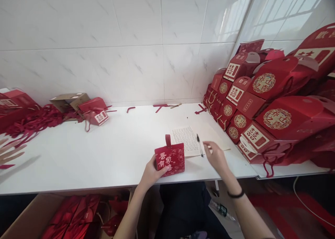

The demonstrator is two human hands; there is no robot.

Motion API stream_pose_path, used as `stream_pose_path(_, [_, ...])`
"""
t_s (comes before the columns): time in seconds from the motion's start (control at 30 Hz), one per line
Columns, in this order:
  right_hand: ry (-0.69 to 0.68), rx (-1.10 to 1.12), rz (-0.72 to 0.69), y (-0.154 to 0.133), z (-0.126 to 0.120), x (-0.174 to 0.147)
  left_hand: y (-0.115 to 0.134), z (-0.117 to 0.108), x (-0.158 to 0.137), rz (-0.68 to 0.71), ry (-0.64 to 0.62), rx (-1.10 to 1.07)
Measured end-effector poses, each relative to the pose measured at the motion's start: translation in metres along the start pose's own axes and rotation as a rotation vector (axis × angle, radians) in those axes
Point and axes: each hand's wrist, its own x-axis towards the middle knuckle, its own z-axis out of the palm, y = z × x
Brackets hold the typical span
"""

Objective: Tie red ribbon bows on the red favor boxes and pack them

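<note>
My left hand (pixel 152 172) grips a small red gift box (pixel 176 159) with white characters and a short strap handle on top. The thumb lies across its printed front, while the other fingers are behind it. The box stands upright at the table's front edge. To its right, my right hand (pixel 216 159) is raised with loosely bent fingers, and no object shows in it. A pen (pixel 199 144) lies just left of that hand, beside a sheet of handwritten paper (pixel 186 138) partly covered by the box.
Many red gift boxes (pixel 246 102) are stacked at the right. Red ribbons (pixel 34 120), a cardboard box (pixel 70 101) and a red box (pixel 93 109) sit at the left. Another person's hand (pixel 9 153) reaches in there. Below stands a carton (pixel 39 211) holding red bags.
</note>
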Motion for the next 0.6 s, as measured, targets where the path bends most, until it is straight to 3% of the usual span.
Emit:
stream_pose_path(0.1, [-0.04, 0.041, -0.055, -0.029, 0.007, -0.037, -0.01, -0.001, 0.002, 0.01, 0.091, -0.05])
stream_pose_path(0.2, [-0.075, 0.055, -0.1, -0.045, 0.013, -0.056, -0.017, -0.002, 0.002, -0.014, 0.262, -0.178])
stream_pose_path(0.33, [-0.06, 0.031, -0.094, -0.042, 0.019, -0.057, -0.009, -0.005, -0.007, -0.022, 0.508, -0.597])
stream_pose_path(0.43, [-0.061, 0.022, -0.139, -0.038, 0.018, -0.056, 0.009, -0.012, -0.024, -0.041, 0.591, -0.914])
stream_pose_path(0.6, [-0.052, 0.023, -0.237, -0.034, 0.013, -0.06, 0.027, -0.031, -0.064, -0.169, 0.694, -1.174])
